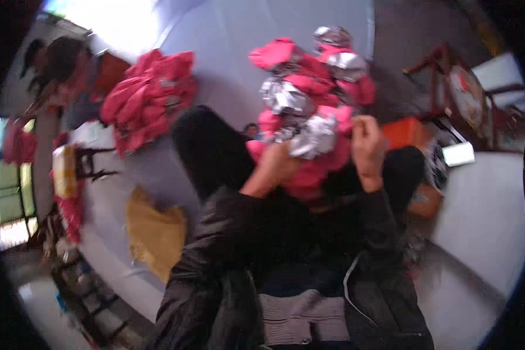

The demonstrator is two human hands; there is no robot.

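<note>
Gripping pink and silver cloth (316, 108), likely light and soft, best held by a thick fold (316, 137), between and beyond the knees (201, 137) with the left hand's (271, 168) fingers, and curling the right hand's (368, 146) close beside, can't tell around what.

Pale sheeting (221, 64) leaves a passage between the pink pile (151, 96) and pink-and-silver heap (309, 84); the left knee (207, 137) narrows its near end; the heap blocks the left hand (272, 167) ahead.
</note>
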